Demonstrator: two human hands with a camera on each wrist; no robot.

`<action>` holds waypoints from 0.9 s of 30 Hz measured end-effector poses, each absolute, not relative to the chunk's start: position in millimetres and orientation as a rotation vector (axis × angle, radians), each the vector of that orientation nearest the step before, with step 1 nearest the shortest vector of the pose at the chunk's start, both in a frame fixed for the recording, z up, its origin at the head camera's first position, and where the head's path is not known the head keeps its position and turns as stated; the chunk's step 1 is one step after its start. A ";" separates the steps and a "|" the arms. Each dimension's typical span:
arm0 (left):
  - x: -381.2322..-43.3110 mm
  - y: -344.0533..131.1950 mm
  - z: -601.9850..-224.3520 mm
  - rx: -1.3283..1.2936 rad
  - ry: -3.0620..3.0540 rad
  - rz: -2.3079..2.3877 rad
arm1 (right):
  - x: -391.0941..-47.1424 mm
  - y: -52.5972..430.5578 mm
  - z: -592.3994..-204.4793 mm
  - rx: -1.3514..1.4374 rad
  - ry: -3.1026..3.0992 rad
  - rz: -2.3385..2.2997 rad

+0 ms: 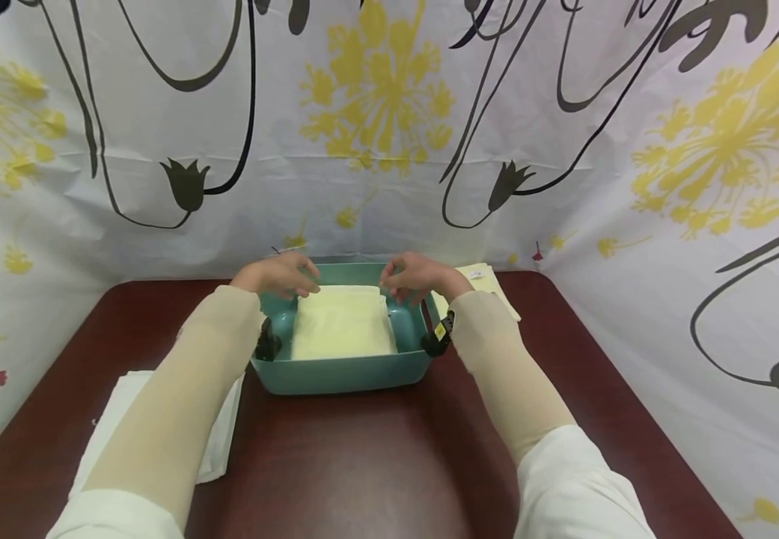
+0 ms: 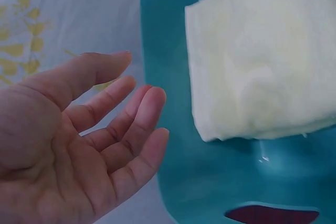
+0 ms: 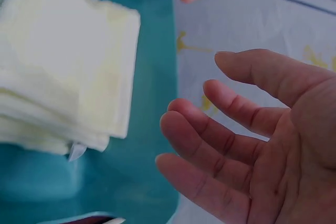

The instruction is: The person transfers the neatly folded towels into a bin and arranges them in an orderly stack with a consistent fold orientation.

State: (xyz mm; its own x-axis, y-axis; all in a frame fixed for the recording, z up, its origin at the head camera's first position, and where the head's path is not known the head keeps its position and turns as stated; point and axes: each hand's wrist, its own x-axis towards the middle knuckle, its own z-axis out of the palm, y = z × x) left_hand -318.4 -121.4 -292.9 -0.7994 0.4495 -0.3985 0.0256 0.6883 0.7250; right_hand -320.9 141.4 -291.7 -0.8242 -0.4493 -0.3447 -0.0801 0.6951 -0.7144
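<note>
A stack of folded pale yellow cloths [image 1: 342,323] lies inside a teal plastic bin [image 1: 342,376] with handle cutouts. My left hand [image 1: 283,275] hovers over the far left part of the bin, fingers loosely bent and nothing in them. Opposite it, my right hand [image 1: 420,275] hangs over the far right part, likewise relaxed and holding nothing. The left wrist view shows a gap between the left fingertips [image 2: 159,95] and the cloth edge. In the right wrist view a small white tag [image 3: 77,151] sticks out from the stack, apart from the right fingers [image 3: 181,132].
A white folded cloth [image 1: 217,442] lies on the dark red table [image 1: 362,464] at the left, partly under my left forearm. Another pale yellow cloth [image 1: 490,283] with a label rests behind the bin's right side. A patterned curtain [image 1: 362,209] hangs behind the table.
</note>
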 end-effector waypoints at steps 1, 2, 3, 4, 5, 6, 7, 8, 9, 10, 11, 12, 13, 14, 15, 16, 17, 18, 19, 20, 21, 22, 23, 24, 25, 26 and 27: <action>-317.4 -120.2 -291.4 0.380 2.342 0.989 | -318.6 140.2 -289.7 -0.424 2.409 -0.973; -316.3 -118.8 -289.8 0.391 2.349 0.991 | -315.6 138.5 -287.2 -0.444 2.419 -0.967; -315.0 -117.7 -288.2 0.404 2.352 0.996 | -313.0 137.1 -285.1 -0.464 2.426 -0.963; -313.7 -116.8 -286.6 0.420 2.358 0.996 | -310.1 135.4 -283.2 -0.481 2.433 -0.961; -312.4 -115.8 -285.1 0.433 2.362 0.996 | -306.7 133.6 -281.0 -0.498 2.441 -0.955; -311.0 -114.8 -283.7 0.447 2.367 0.997 | -303.9 132.0 -279.4 -0.511 2.445 -0.954; -309.5 -114.0 -282.6 0.455 2.369 1.000 | -301.2 130.5 -278.3 -0.520 2.450 -0.952; -308.2 -113.2 -281.8 0.463 2.373 1.001 | -298.5 129.0 -277.3 -0.528 2.453 -0.954; -306.6 -112.6 -280.9 0.476 2.379 0.998 | -296.2 127.7 -276.7 -0.534 2.458 -0.954; -305.1 -112.1 -280.1 0.486 2.388 0.994 | -293.9 126.4 -276.2 -0.542 2.465 -0.951; -303.6 -111.8 -279.5 0.495 2.394 0.992 | -292.0 125.4 -276.0 -0.552 2.468 -0.951; -302.1 -111.6 -278.8 0.499 2.399 0.992 | -290.2 124.6 -276.1 -0.568 2.469 -0.954; -300.7 -111.7 -278.3 0.505 2.405 0.989 | -288.6 124.0 -276.2 -0.583 2.468 -0.957; -299.2 -111.6 -277.8 0.512 2.411 0.985 | -287.1 123.5 -276.4 -0.604 2.464 -0.959; -297.7 -111.9 -277.2 0.522 2.415 0.984 | -286.0 123.5 -277.0 -0.624 2.463 -0.959; -296.1 -112.1 -276.7 0.529 2.418 0.987 | -284.7 123.6 -277.4 -0.640 2.459 -0.959; -294.6 -112.6 -276.6 0.538 2.418 0.996 | -283.5 123.8 -278.0 -0.653 2.453 -0.964; -292.6 -113.1 -276.2 0.548 2.416 1.007 | -282.1 124.1 -278.6 -0.664 2.450 -0.964; -290.9 -113.7 -276.3 0.565 2.414 1.019 | -280.6 124.7 -279.2 -0.666 2.448 -0.962; -289.5 -114.8 -276.8 0.584 2.407 1.036 | -279.1 125.1 -280.0 -0.671 2.448 -0.964; -287.7 -115.5 -277.1 0.598 2.403 1.054 | -277.4 125.7 -280.9 -0.670 2.451 -0.966; -285.8 -116.2 -277.8 0.615 2.396 1.073 | -275.7 126.3 -282.0 -0.672 2.454 -0.965; -283.7 -117.3 -278.7 0.625 2.388 1.093 | -274.1 127.0 -283.4 -0.676 2.455 -0.968; -281.2 -118.1 -279.4 0.630 2.381 1.115 | -272.5 127.6 -284.9 -0.680 2.455 -0.972; -278.7 -119.0 -280.3 0.634 2.378 1.132 | -270.7 128.1 -286.3 -0.685 2.453 -0.976; -275.6 -119.9 -281.1 0.635 2.376 1.145 | -268.9 128.7 -287.5 -0.695 2.451 -0.981; -272.2 -120.7 -281.7 0.626 2.377 1.156 | -267.3 129.3 -288.7 -0.702 2.447 -0.987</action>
State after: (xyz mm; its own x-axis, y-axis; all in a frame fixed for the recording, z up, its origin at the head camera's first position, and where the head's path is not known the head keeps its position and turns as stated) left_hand -272.2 -120.7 -281.7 -0.8094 0.5611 -0.1733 0.2099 0.5521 0.8069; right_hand -267.3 129.3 -288.7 -0.7898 -0.5862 -0.1805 -0.2971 0.6231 -0.7236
